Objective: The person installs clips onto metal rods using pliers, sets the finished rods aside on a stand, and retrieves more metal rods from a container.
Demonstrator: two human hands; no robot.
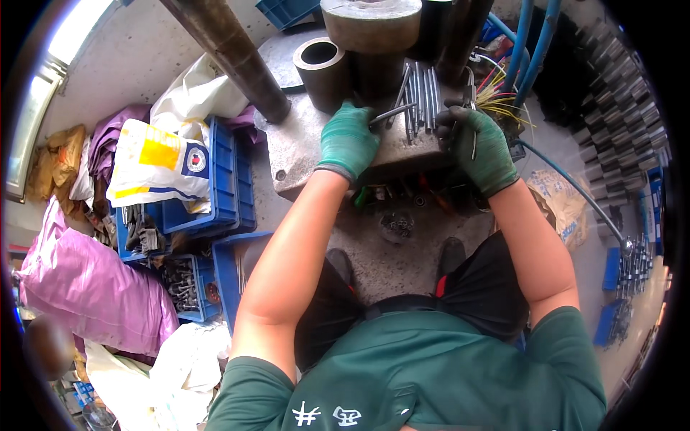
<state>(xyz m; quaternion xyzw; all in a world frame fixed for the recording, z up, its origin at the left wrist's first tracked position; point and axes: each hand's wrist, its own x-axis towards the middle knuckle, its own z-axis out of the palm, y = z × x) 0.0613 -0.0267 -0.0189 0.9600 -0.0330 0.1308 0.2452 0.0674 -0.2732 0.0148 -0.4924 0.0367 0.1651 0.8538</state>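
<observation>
My left hand (349,140), in a green knit glove, is closed on a short metal rod (394,113) that points right over the grey metal block (296,154). Right of it, a row of similar metal rods (424,97) lies side by side on the block. My right hand (483,147), in a green glove with dark fingertips, is at the block's right edge, beside the rods. Its fingers are closed around a thin metal tool (471,90), whose kind I cannot make out. A hollow metal cylinder (320,75) stands just beyond my left hand.
A thick steel column (233,54) rises at the block's left, with a heavy round press part (370,27) behind. Loose coloured wires (503,100) and blue hoses (528,54) are at the right. Blue crates (224,172) and a purple sack (97,280) fill the left side.
</observation>
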